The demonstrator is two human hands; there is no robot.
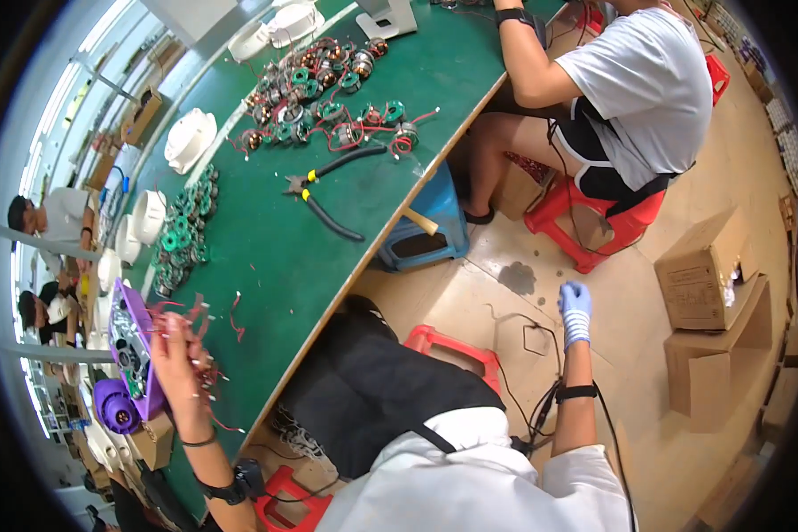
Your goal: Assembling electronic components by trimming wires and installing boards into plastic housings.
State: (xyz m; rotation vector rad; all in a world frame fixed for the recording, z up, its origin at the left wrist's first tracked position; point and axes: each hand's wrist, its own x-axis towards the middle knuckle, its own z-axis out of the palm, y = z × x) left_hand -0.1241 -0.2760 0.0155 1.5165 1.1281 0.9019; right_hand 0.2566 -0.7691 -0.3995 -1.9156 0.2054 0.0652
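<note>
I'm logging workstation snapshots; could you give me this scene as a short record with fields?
Surface: green table
Left hand: bare, at a bunch of thin red wires beside a purple tray; grip unclear
Right hand: in a pale blue-and-white glove, off the table, floor behind it in view
Tool: pliers with black-and-yellow handles, lying spread open
Parts: heap of wired coils; pile of green round parts; white round housings
Nearby: co-worker seated on a red stool

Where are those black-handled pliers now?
In the head view, the pliers lie open on the green table, left of centre, just below the wired motor parts.
</note>
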